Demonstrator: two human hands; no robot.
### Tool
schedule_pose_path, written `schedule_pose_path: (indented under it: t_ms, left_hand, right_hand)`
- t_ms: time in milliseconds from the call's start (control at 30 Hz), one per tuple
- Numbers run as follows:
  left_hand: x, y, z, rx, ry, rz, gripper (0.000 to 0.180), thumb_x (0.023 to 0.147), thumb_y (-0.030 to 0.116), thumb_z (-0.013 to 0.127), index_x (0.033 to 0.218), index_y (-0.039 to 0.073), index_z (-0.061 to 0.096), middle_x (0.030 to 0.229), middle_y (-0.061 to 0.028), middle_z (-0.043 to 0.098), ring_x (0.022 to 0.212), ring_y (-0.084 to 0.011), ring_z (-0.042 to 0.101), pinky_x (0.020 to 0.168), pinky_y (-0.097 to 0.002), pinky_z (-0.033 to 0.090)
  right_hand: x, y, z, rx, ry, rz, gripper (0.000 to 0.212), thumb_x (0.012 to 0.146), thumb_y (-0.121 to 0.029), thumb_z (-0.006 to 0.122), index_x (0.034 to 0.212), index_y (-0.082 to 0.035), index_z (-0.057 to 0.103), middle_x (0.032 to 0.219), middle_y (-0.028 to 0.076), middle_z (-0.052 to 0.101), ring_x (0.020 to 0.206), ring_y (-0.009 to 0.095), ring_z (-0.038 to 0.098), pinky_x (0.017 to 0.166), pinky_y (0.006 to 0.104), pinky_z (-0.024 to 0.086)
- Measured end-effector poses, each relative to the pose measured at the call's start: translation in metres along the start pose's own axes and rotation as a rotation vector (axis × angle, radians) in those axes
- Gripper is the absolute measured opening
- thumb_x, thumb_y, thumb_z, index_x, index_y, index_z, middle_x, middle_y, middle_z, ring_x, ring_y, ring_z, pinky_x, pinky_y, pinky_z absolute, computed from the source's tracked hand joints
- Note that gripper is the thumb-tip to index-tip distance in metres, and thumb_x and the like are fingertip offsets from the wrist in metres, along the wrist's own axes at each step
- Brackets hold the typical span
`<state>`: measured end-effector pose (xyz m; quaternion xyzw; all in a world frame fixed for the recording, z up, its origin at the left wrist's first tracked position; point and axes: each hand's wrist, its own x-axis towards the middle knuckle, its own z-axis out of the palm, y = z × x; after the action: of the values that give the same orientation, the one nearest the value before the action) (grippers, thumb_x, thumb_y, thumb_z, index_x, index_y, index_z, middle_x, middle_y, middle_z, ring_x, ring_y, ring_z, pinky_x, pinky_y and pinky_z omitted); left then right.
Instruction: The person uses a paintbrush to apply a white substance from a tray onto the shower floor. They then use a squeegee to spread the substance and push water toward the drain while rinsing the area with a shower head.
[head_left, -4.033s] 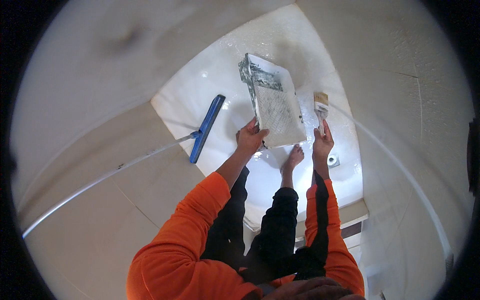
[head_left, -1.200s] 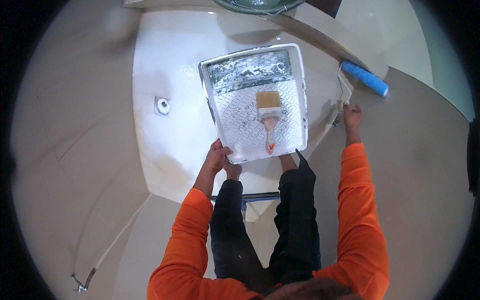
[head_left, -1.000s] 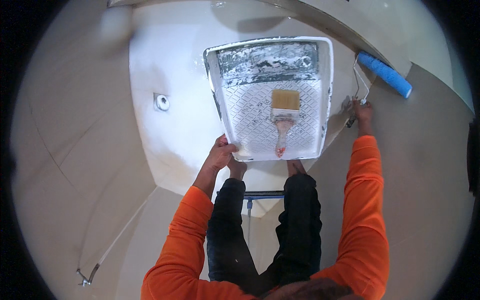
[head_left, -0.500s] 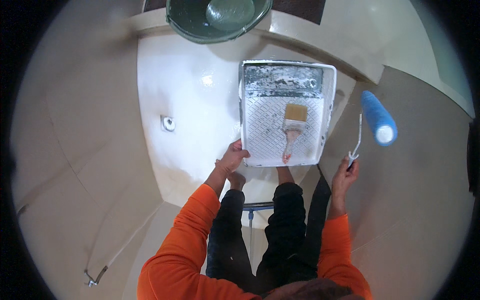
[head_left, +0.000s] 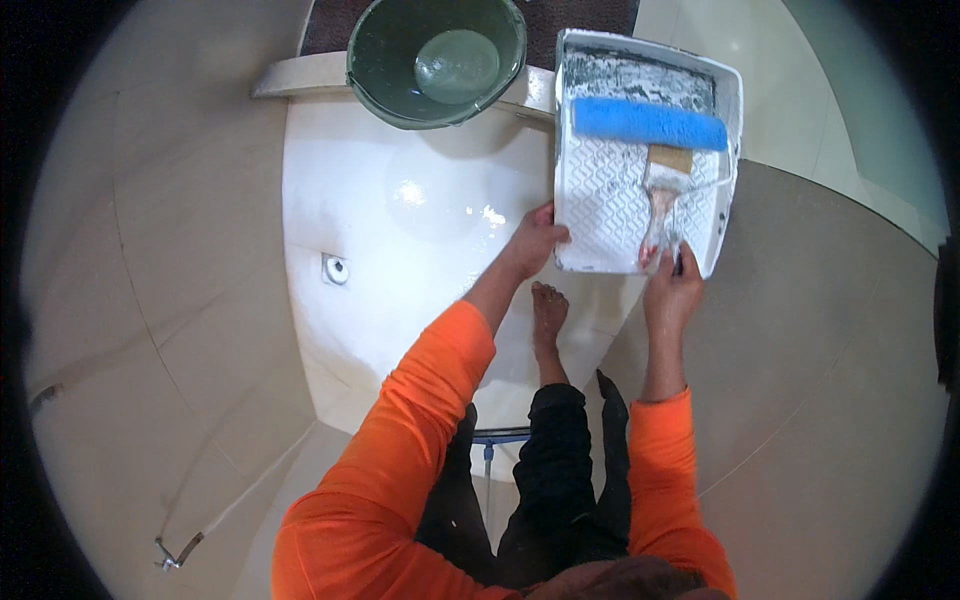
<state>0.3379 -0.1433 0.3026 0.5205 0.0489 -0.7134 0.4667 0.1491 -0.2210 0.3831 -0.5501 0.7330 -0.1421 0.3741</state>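
My left hand (head_left: 537, 240) grips the near left corner of a white paint tray (head_left: 600, 215), its thumb over the rim. Grey and white paint smears cover the tray's far end. A paint roller (head_left: 650, 124) with a blue sleeve lies across the tray. Its handle is in my right hand (head_left: 676, 277), closed at the tray's near right edge. On the ribbed part of the tray rests a flat paintbrush (head_left: 662, 195), bristles pointing away from me and partly under the roller. My right fingers are close to the brush handle's end; whether they touch it I cannot tell.
A dark green bucket (head_left: 437, 95) with some liquid stands at the ledge (head_left: 300, 76) ahead. The wet white floor has a drain (head_left: 336, 269) at left. A squeegee (head_left: 488, 437) is between my legs. A tap (head_left: 178, 553) sits on the left wall, and a dark mat (head_left: 580, 18) lies beyond the ledge.
The tray has moved away from me and to the right. My right hand has brought the roller from beside the tray onto it. My feet have shifted.
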Motion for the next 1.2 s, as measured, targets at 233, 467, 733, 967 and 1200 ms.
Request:
schedule_pose_path:
  t_ms: [233, 467, 733, 967, 1200]
  left_hand:
    - [-0.004, 0.0, 0.003, 0.011, -0.073, 0.034, 0.054, 0.065, -0.008, 0.048, 0.119, -0.003, 0.051, 0.112, -0.0122, 0.061, 0.1, -0.0228, 0.059, 0.092, -0.0316, 0.045]
    - [0.005, 0.007, -0.003, -0.054, -0.047, -0.043, 0.054, 0.065, -0.007, 0.049, 0.118, 0.0, 0.052, 0.113, -0.0123, 0.061, 0.102, -0.0261, 0.058, 0.093, -0.0364, 0.045]
    - [0.011, 0.037, -0.005, 0.197, 0.015, -0.035, 0.05, 0.067, -0.005, 0.05, 0.118, -0.002, 0.052, 0.111, -0.0137, 0.062, 0.1, -0.0265, 0.06, 0.092, -0.0355, 0.046]
    - [0.0, 0.054, 0.012, 0.341, 0.226, 0.093, 0.046, 0.071, 0.005, 0.057, 0.116, -0.003, 0.058, 0.101, -0.0106, 0.065, 0.088, -0.0179, 0.061, 0.081, -0.0272, 0.047]
    - [-0.013, 0.047, 0.0, 0.469, 0.249, 0.161, 0.079, 0.07, 0.022, 0.07, 0.137, -0.004, 0.037, 0.113, -0.0136, 0.059, 0.102, -0.0175, 0.057, 0.088, -0.0257, 0.043]
  right_hand:
    - [0.006, -0.013, 0.013, -0.083, -0.071, -0.001, 0.037, 0.086, -0.006, 0.052, 0.117, 0.012, 0.053, 0.099, 0.026, 0.064, 0.092, 0.032, 0.064, 0.081, 0.0364, 0.049]
    - [0.023, 0.004, 0.028, -0.118, -0.061, -0.013, 0.038, 0.081, -0.004, 0.052, 0.116, 0.011, 0.055, 0.105, 0.03, 0.061, 0.099, 0.041, 0.06, 0.088, 0.0393, 0.045]
    - [0.005, 0.001, 0.017, -0.065, -0.156, -0.068, 0.044, 0.082, -0.008, 0.057, 0.122, 0.009, 0.051, 0.099, 0.025, 0.061, 0.093, 0.036, 0.061, 0.086, 0.0384, 0.046]
    - [0.012, -0.008, 0.011, -0.106, -0.136, -0.071, 0.051, 0.079, -0.021, 0.067, 0.122, 0.005, 0.055, 0.093, 0.018, 0.065, 0.083, 0.025, 0.064, 0.077, 0.0335, 0.049]
    - [0.011, -0.016, 0.006, -0.155, -0.18, 0.041, 0.065, 0.078, -0.032, 0.069, 0.13, 0.002, 0.048, 0.108, 0.02, 0.063, 0.094, 0.027, 0.063, 0.084, 0.0345, 0.048]
